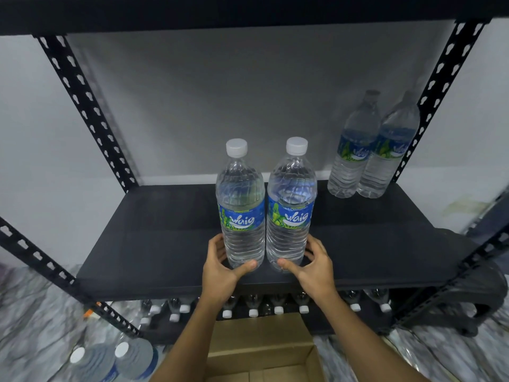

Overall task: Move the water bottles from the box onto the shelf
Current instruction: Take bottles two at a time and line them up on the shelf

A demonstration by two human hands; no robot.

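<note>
Though the box point(261, 350) is cropped, left grip point(220, 267) holds left bottle point(242, 205), right grip point(314, 267) holds right bottle point(290, 199).

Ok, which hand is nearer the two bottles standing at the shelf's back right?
Right. The right hand grips one front bottle, nearer that back pair; the left hand grips the other front bottle, farther left.

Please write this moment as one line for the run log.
stage: placing; left hand grips left bottle; right hand grips right bottle; both upright, side by side, shelf front; two more bottles back right; box below
</note>
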